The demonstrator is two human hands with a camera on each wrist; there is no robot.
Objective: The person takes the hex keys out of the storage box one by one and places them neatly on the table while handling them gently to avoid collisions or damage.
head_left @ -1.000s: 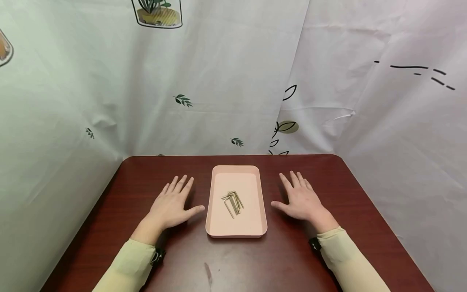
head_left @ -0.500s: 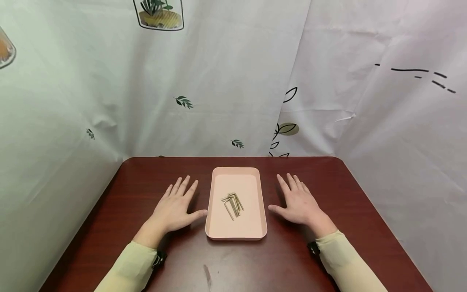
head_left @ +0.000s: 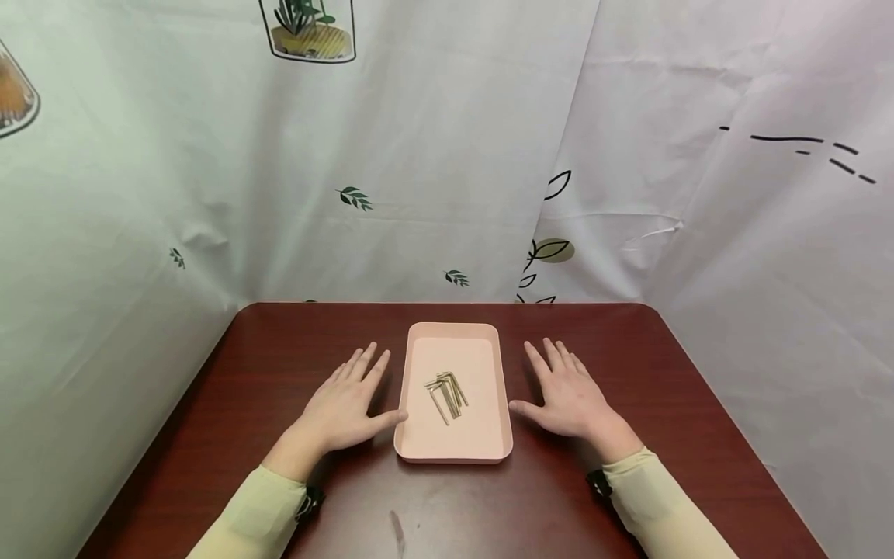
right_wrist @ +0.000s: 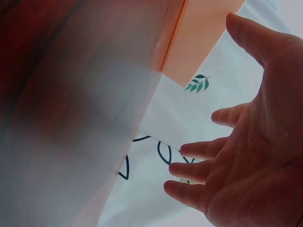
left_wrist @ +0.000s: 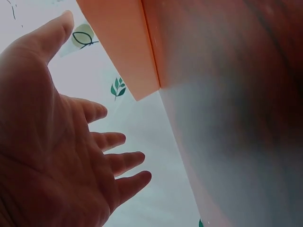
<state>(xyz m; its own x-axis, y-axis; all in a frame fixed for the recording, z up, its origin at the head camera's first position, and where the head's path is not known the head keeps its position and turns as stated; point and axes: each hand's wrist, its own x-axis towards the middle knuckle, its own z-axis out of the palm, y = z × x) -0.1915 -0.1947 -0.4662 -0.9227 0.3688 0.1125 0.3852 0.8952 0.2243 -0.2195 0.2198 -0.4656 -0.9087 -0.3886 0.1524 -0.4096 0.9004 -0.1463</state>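
A pink rectangular tray (head_left: 482,435) lies on the dark red table, with several brass-coloured L-shaped hex keys (head_left: 447,396) bunched in its middle. On its left side is my left hand (head_left: 342,411), palm down with fingers spread; its thumb tip overlaps the tray's left rim in the head view. My right hand (head_left: 573,400) hovers at the other side, fingers spread, thumb tip right by the right rim. Both wrist views show the bare palms, the left palm (left_wrist: 52,142) and the right palm (right_wrist: 265,146), beside the tray's outer wall (right_wrist: 196,38). Neither hand holds anything.
The dark red wooden table (head_left: 454,512) has rounded far corners and a smudge near the front. Pale printed curtains (head_left: 433,155) hang behind it and along both sides. Dark straps (head_left: 310,503) show at both wrists below the light sleeves.
Both hands have moved inward toward the tray, the left to the right and the right to the left. The hex keys lie as before in the tray. The head view has tilted slightly upward.
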